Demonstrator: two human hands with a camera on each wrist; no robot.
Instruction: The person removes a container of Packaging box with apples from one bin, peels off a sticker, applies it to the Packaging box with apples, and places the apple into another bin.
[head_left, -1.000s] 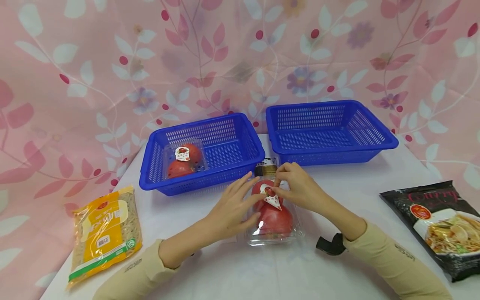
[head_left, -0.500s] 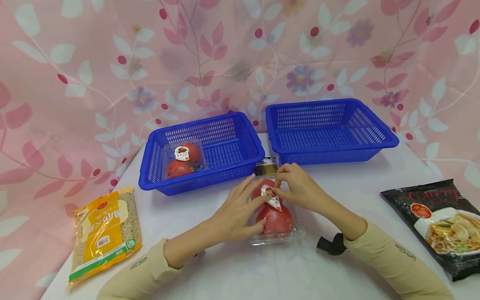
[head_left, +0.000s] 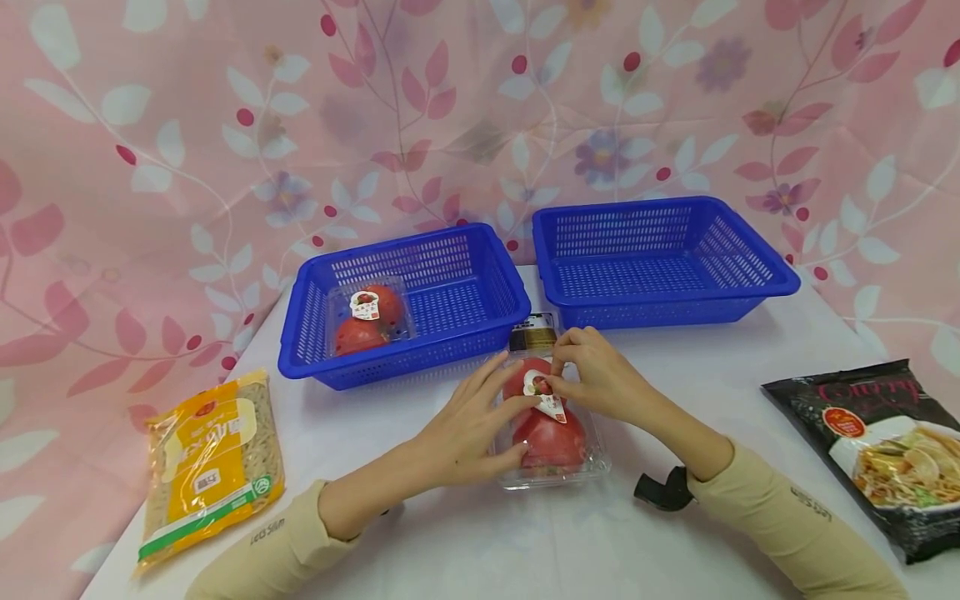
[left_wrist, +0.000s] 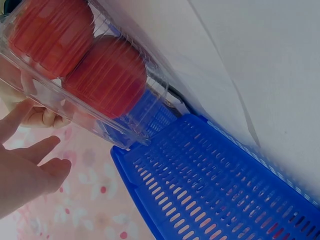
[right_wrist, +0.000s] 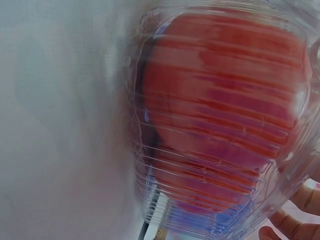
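A clear plastic clamshell (head_left: 594, 450) holding two tomatoes (head_left: 553, 440) lies on the table in the middle of the head view. On its lid sits a white sticker (head_left: 552, 407) with a red tomato print. My right hand (head_left: 603, 375) pinches the sticker's upper edge between thumb and curled forefinger. From the left, my left hand (head_left: 468, 429) reaches over the lid with spread fingers. Its forefinger tip is right at the sticker and its thumb lies over the lower tomato. In the left wrist view, the ribbed side of the clamshell (left_wrist: 75, 117) shows beside the left fingers.
The left blue basket (head_left: 420, 367) holds another tomato pack (head_left: 367, 321); a second blue basket (head_left: 660, 315) stands at right. A clear pack with a black-and-gold label (head_left: 532, 333) sits behind the clamshell. Noodle bags, yellow (head_left: 210, 467) and black (head_left: 877, 450), flank the hands. A black curved object (head_left: 663, 490) lies near the right sleeve.
My left hand has shifted slightly, its thumb now lower on the lid and its forefinger nearer the sticker. The right hand keeps its pinch in nearly the same place.
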